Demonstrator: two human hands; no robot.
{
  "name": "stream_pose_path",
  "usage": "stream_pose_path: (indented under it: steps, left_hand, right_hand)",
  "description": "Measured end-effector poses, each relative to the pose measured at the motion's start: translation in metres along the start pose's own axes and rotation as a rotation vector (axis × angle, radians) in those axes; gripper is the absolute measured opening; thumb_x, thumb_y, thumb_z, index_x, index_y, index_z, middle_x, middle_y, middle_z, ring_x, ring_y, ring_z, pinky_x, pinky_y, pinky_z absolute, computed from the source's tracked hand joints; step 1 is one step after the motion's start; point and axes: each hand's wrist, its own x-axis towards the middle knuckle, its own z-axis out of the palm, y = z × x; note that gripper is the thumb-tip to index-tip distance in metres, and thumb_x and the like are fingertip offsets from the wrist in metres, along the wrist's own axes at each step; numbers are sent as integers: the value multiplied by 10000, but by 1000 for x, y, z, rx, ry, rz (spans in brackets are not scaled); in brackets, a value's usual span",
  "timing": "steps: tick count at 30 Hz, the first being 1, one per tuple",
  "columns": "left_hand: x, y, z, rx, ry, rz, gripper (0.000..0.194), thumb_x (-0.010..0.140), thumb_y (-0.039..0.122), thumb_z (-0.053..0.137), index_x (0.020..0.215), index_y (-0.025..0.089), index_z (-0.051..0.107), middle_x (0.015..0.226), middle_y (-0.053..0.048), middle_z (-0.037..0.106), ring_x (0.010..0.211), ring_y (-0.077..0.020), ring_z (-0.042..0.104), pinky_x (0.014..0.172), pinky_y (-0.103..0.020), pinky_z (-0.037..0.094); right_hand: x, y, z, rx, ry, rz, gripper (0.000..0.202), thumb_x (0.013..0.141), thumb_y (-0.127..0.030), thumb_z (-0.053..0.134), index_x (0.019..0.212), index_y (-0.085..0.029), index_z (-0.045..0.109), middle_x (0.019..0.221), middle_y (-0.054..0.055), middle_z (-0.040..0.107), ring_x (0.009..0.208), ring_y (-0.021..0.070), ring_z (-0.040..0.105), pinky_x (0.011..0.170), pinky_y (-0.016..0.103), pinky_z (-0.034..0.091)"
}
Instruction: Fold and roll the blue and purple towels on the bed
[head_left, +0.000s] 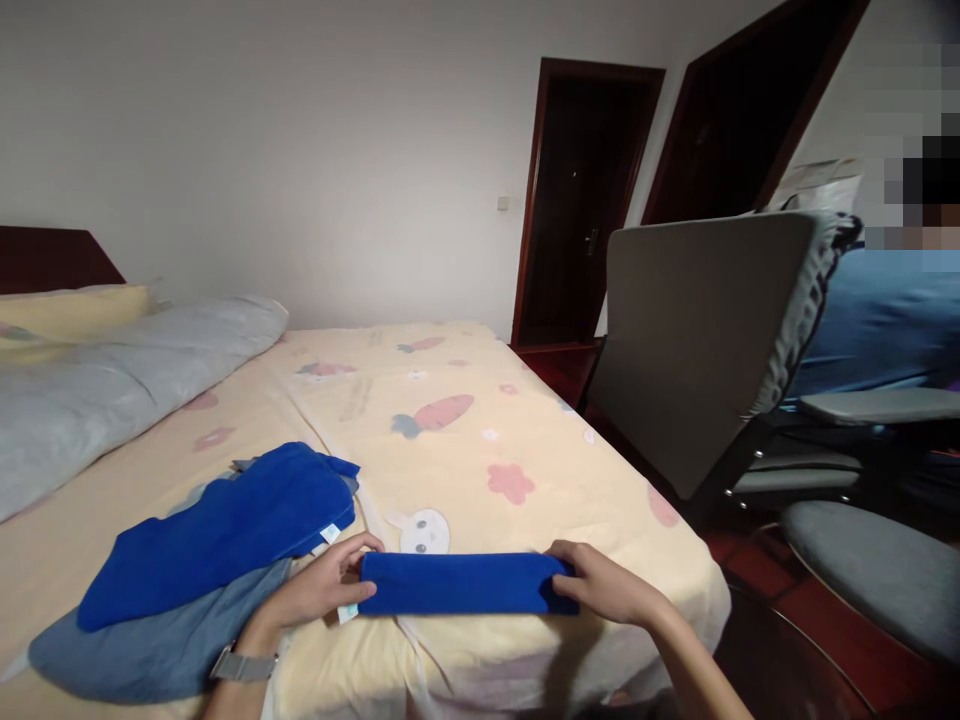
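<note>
My left hand (326,585) and right hand (600,582) each grip one end of the folded blue cloth (465,583), which spans between them near the bed's (559,535) front edge. Patterned sheet stretches ahead; loose blue cloth (225,530) lies left, and the side edge is beyond my right hand.

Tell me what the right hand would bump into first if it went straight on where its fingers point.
The folded blue cloth, whose end the right hand already touches. Past it, the left hand seems next in line, though depth is hard to judge.
</note>
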Motion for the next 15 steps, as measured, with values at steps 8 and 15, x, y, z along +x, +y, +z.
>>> stream_pose_path:
  steps: [8, 15]
  left_hand:
    - [3, -18, -21, -127, 214, 51, 510, 663, 489, 735, 1092, 242, 611, 988, -33, 690, 1017, -279, 617, 883, -349, 478]
    - [7, -17, -10, -161, 342, -3, 515, 661, 463, 673, 1122, 235, 647, 899, -42, 713, 917, -276, 654, 816, -374, 515]
  right_hand:
    - [-13, -21, -11, 310, -176, -21, 78, 717, -267, 580, 678, -203, 559, 703, -7, 552, 720, 166, 511, 671, 247, 421]
    - [-13, -16, -17, 475, -215, -72, 113, 689, -234, 593, 624, -189, 512, 639, -30, 437, 638, 126, 379, 626, 243, 341]
